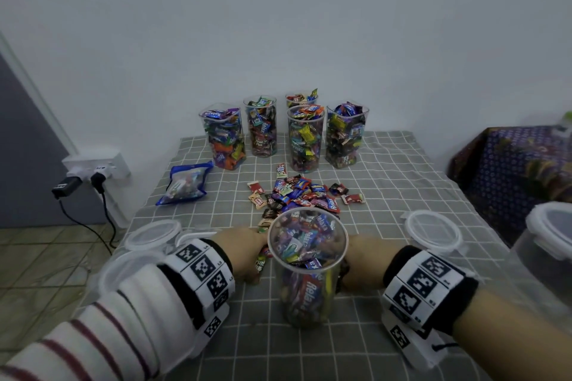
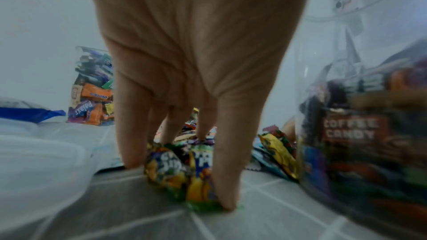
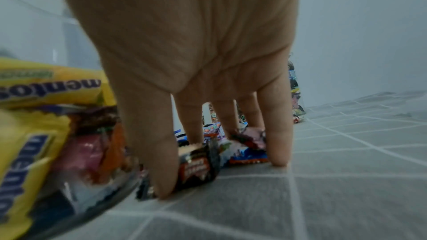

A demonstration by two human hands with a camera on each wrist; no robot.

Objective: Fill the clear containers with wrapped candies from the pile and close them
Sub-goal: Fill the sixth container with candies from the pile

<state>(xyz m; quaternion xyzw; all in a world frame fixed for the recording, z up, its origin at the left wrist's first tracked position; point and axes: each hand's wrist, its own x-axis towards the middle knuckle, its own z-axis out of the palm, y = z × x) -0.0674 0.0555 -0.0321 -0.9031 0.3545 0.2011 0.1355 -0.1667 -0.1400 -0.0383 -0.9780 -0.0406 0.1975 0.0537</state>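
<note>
Five clear containers at the back of the checked tablecloth are already full of candies, but none has a lid yet. One more container stands in front, between the hands, and is nearly full. What is left of the pile of wrapped candies lies just behind it. Left hand has its fingers curled around yellow-green candies on the cloth. Right hand closes its fingers on a dark brown candy and some others. Several lids wait on both sides. I judge filling is almost finished, while all closing remains.
</note>
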